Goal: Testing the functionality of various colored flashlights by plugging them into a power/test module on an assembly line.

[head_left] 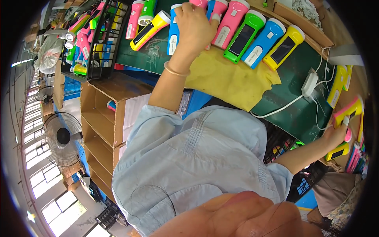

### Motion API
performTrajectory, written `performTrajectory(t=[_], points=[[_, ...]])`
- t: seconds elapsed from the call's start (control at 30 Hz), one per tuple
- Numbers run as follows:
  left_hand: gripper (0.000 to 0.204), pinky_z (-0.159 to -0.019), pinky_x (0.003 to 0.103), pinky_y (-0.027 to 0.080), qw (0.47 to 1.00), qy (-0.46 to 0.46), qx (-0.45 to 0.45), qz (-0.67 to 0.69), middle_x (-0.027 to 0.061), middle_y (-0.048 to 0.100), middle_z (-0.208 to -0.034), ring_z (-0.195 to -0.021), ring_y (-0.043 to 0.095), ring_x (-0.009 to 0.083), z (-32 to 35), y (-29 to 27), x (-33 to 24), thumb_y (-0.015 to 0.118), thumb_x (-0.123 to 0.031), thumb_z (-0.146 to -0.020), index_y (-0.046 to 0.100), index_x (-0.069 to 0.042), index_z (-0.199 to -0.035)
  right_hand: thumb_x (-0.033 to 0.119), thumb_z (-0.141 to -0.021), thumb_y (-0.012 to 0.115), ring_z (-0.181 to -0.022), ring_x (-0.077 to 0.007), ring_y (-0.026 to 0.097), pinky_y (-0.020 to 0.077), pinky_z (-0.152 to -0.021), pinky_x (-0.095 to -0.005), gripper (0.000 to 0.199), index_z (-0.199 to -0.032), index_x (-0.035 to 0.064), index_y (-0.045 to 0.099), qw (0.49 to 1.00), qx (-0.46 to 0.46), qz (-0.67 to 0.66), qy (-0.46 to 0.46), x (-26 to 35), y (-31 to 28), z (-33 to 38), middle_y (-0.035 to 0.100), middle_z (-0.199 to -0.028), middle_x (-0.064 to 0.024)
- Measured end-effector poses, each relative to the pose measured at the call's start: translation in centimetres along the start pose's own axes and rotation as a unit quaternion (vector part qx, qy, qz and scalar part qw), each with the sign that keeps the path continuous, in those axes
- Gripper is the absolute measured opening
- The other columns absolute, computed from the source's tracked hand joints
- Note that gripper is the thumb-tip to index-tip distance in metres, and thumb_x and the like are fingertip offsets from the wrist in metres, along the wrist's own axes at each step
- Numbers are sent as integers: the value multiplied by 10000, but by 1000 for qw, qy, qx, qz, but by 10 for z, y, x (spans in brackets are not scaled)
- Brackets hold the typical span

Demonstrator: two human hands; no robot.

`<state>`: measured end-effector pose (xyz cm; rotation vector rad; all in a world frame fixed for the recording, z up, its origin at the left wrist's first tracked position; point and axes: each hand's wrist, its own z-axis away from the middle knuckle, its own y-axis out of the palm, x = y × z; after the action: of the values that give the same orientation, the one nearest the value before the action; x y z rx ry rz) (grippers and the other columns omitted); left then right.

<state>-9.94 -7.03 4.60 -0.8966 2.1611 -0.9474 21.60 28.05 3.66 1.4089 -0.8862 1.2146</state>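
My left hand [195, 29], with a bangle on its wrist, is at the row of solar flashlights on the table. Its fingers curl down over a pink flashlight [198, 3], mostly hidden beneath the palm. Close by on its left lies a blue flashlight [173, 33]; to its right are pink [231, 23], green [245, 35], blue [263, 42] and yellow [283, 47] ones. Far to the right, my right hand [335, 134] is closed around a yellow and pink flashlight [349, 111], its thumb wearing a white cover.
A yellow cloth [233, 81] lies on the green table [284, 94]. A white cable with an inline box [309, 83] curves across the right side. At left stand a black basket [104, 51] of flashlights, a cardboard shelf [98, 130] and a fan [63, 136]. Someone sits at lower right.
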Motion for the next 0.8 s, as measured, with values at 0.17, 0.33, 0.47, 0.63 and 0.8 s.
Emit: performTrajectory(t=[0.17, 0.33, 0.47, 0.63, 0.8], points=[[343, -883, 460, 302, 998, 26, 16, -52, 215, 449, -1044, -1004, 386, 357, 16, 5, -4, 697, -240, -640, 596, 69, -749, 64, -815, 503, -907, -242, 591, 484, -793, -327, 355, -1144, -69, 516, 931, -155, 278, -180, 2, 38, 40, 585, -1009, -154], [354, -753, 323, 441, 981, 54, -34, 185, 161, 514, -1006, -907, 539, 228, 18, -29, -20, 574, -93, -803, 437, 21, -1109, 251, -874, 523, -976, -287, 588, 466, -813, -355, 449, -1191, -65, 492, 964, 205, 130, -109, -3, 95, 134, 562, -1112, -199], [391, -973, 361, 323, 775, 12, 221, 592, 141, 407, -1257, -1193, 374, 244, 61, -46, -84, 557, -173, -849, 465, -33, -1202, 272, -813, 625, -934, -247, 568, 461, -799, -351, 471, -1136, -50, 506, 869, 481, 82, 87, -55, 118, 172, 572, -1034, -150], [781, -1066, 376, 148, 707, 23, 201, 678, 157, 271, -1384, -1321, 203, 249, 66, -45, -78, 607, -396, -788, 277, 15, -1363, 151, -779, 621, -665, -223, 582, 478, -596, -343, 206, -859, -31, 565, 903, 168, 36, -395, -7, 102, 200, 589, -837, -140], [506, -856, 328, 456, 538, -157, 297, 773, 134, 569, -1086, -1010, 561, 213, 80, -34, -95, 607, -245, -819, 424, 10, -1215, 178, -764, 676, -786, -182, 562, 450, -678, -304, 398, -1064, -27, 514, 837, 512, 181, -68, -34, 118, 214, 568, -910, -114]])
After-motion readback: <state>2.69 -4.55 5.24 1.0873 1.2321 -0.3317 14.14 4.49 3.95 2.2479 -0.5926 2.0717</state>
